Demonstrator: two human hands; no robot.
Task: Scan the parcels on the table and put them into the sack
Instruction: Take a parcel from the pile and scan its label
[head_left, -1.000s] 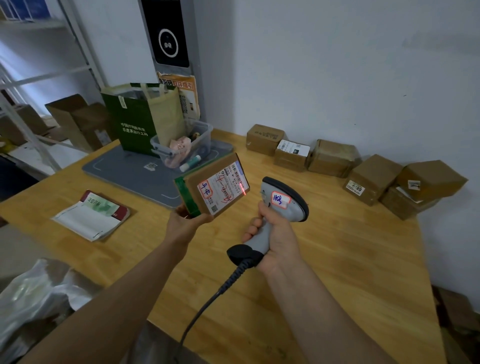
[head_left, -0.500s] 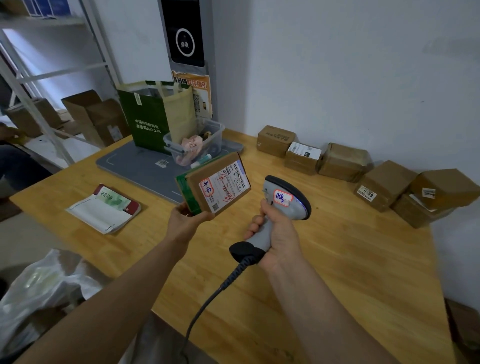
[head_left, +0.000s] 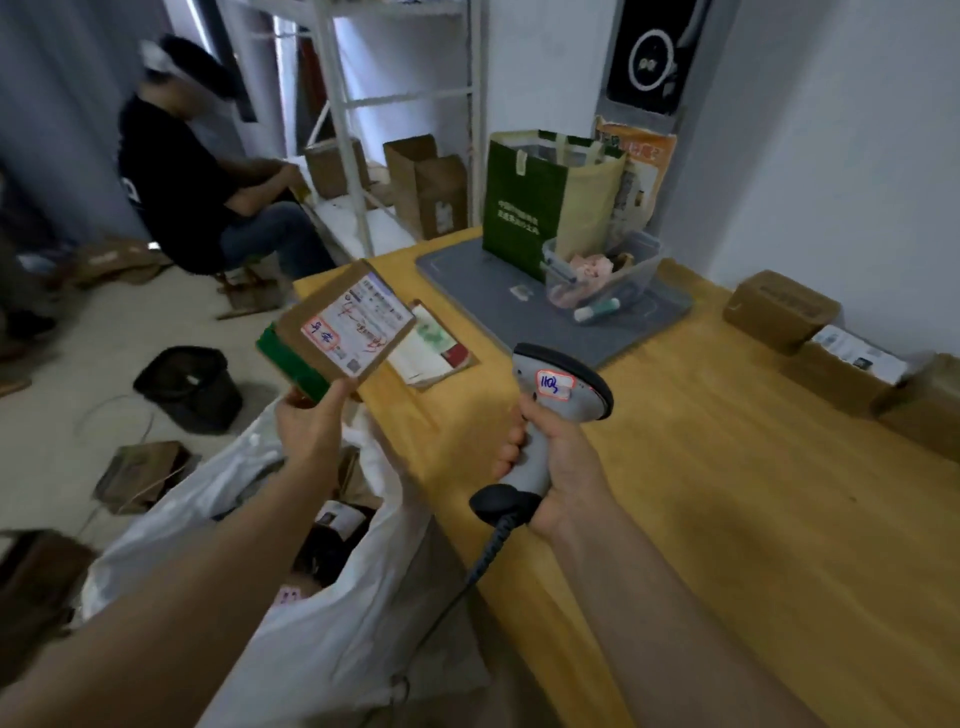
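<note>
Wooden tabletop (head_left: 727, 519); white sack (head_left: 322, 649) stands open off its near left edge, parcels inside. Brown boxes (head_left: 782, 309) line the far right edge. Left hand (head_left: 306, 431) grip pinches labelled parcel (head_left: 337, 332) above the sack; right hand (head_left: 566, 467) grip wraps scanner (head_left: 556, 384) handle.

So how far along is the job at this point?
Done: at least one labelled parcel already lies in the open white sack. In hand: the left hand holds a flat parcel off the table edge, above the sack, while the right hand grips the scanner. Left: several brown boxes along the wall on the table.
</note>
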